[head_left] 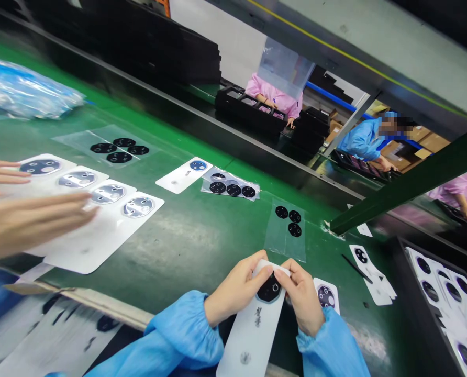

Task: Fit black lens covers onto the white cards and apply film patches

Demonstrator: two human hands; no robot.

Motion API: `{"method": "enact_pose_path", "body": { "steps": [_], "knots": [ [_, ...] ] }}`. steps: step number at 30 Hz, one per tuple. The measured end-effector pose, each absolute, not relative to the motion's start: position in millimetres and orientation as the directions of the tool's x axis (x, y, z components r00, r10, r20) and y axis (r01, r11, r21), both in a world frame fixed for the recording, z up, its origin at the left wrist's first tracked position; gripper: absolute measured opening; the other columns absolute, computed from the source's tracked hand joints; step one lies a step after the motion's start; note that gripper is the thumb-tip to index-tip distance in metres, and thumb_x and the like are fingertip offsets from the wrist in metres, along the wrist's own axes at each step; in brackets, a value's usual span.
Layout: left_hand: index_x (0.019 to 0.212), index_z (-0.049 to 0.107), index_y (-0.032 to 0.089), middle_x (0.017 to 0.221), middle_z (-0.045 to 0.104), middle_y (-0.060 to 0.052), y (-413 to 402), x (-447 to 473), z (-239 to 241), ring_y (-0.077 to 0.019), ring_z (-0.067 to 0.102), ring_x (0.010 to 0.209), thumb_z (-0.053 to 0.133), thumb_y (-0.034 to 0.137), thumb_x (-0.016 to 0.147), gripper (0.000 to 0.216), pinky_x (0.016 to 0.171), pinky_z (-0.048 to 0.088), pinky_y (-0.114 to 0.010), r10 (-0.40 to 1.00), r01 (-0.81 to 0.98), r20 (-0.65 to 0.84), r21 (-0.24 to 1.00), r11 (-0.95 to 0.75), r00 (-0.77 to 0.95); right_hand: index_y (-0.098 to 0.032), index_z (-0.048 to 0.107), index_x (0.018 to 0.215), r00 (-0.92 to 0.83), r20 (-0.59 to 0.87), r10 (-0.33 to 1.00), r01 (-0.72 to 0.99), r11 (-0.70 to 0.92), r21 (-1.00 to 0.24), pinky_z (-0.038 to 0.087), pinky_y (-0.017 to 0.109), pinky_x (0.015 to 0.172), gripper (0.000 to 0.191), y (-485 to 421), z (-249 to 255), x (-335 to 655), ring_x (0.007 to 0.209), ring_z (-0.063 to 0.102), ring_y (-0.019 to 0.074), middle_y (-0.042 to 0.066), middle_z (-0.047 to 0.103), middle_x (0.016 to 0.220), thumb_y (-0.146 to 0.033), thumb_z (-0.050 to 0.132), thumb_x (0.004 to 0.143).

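Observation:
My left hand (236, 288) and my right hand (302, 296) pinch the top end of a white phone back panel (249, 335) between thumbs and fingers, one at each side. The panel tilts towards me and carries a black camera-shaped disc (268, 292) near its top, with dark lettering below. Both thumbs press at the edges of this disc. Beside my right hand lies another white panel (335, 296) with a dark disc. Just beyond my hands rests a clear sheet (286, 248) with three black discs.
At left, a co-worker's hands (33, 222) are over a row of white panels (96, 256). More disc sheets (118, 157) lie on the green bench (186, 241). A black tray (404, 272) of panels stands at right, near a green post (406, 180). People work behind.

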State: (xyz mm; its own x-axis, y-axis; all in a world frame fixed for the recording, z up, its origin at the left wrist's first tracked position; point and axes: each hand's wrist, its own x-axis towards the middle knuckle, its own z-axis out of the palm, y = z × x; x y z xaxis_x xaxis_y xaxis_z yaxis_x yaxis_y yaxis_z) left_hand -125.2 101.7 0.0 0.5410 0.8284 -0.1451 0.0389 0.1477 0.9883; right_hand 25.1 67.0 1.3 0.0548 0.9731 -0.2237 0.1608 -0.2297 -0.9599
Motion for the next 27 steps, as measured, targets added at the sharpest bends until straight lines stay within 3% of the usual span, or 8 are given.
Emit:
{"method": "enact_pose_path", "body": {
  "steps": [7,10,16,20,23,27],
  "knots": [
    [0.069,0.036,0.019,0.063,0.032,0.006,107.3,-135.7,1.2,-0.0095,0.030,0.058,0.048,0.048,0.082,0.034,0.052,0.026,-0.021,0.745,0.030,-0.138,0.987,0.157,0.653,-0.018,0.046,0.071,-0.064,-0.239,0.969,0.153,-0.228,-0.962,0.026,0.020,0.050,0.035,63.7,7.0,30.2,0.053,0.032,0.0072,-0.007,0.037,0.059,-0.050,0.059,0.078],
    [0.066,0.035,0.019,0.061,0.031,0.007,108.5,-133.2,-1.3,-0.0084,0.030,0.056,0.056,0.048,0.078,0.038,0.050,0.025,-0.020,0.784,-0.067,-0.165,0.965,0.255,0.599,-0.017,0.049,0.074,-0.033,-0.250,0.968,0.137,-0.243,-0.960,0.026,0.020,0.048,0.035,64.4,11.7,28.7,0.053,0.034,0.0072,-0.007,0.039,0.059,-0.050,0.061,0.077],
    [0.066,0.037,0.018,0.061,0.036,0.006,109.2,-131.8,1.7,-0.0088,0.039,0.057,0.050,0.052,0.081,0.039,0.054,0.034,-0.021,0.871,-0.210,-0.180,0.930,0.302,0.457,-0.019,0.052,0.081,0.004,-0.331,0.944,-0.123,-0.328,-0.937,0.038,0.021,0.056,0.031,65.0,8.3,23.9,0.058,0.046,0.0090,-0.004,0.051,0.065,-0.047,0.064,0.076],
    [0.090,0.053,0.018,0.076,0.056,0.001,104.9,-134.7,11.3,-0.0146,0.054,0.073,0.053,0.042,0.083,0.025,0.071,0.044,-0.028,0.826,-0.212,-0.063,0.953,0.216,0.560,-0.017,0.050,0.069,0.035,-0.379,0.925,-0.293,-0.353,-0.889,0.032,0.018,0.051,0.035,66.2,-2.4,28.6,0.052,0.040,0.0064,-0.005,0.049,0.058,-0.047,0.068,0.073],
    [0.118,0.049,0.021,0.091,0.064,-0.002,101.0,-134.1,12.2,-0.0179,0.057,0.086,0.063,0.028,0.076,0.045,0.081,0.042,-0.031,0.790,-0.130,0.019,0.989,0.077,0.612,-0.015,0.055,0.073,0.004,-0.333,0.943,-0.371,-0.308,-0.876,0.035,0.019,0.057,0.034,68.0,-11.2,31.6,0.059,0.043,0.0079,-0.003,0.052,0.063,-0.046,0.068,0.073],
    [0.125,0.047,0.023,0.095,0.065,-0.002,99.8,-131.6,7.6,-0.0188,0.057,0.086,0.064,0.026,0.074,0.054,0.079,0.042,-0.031,0.814,-0.061,0.040,0.998,-0.006,0.579,-0.015,0.057,0.076,-0.001,-0.291,0.957,-0.388,-0.268,-0.882,0.035,0.021,0.061,0.031,69.4,-20.1,34.0,0.064,0.046,0.0094,-0.001,0.055,0.068,-0.044,0.067,0.076]
  ]
}}
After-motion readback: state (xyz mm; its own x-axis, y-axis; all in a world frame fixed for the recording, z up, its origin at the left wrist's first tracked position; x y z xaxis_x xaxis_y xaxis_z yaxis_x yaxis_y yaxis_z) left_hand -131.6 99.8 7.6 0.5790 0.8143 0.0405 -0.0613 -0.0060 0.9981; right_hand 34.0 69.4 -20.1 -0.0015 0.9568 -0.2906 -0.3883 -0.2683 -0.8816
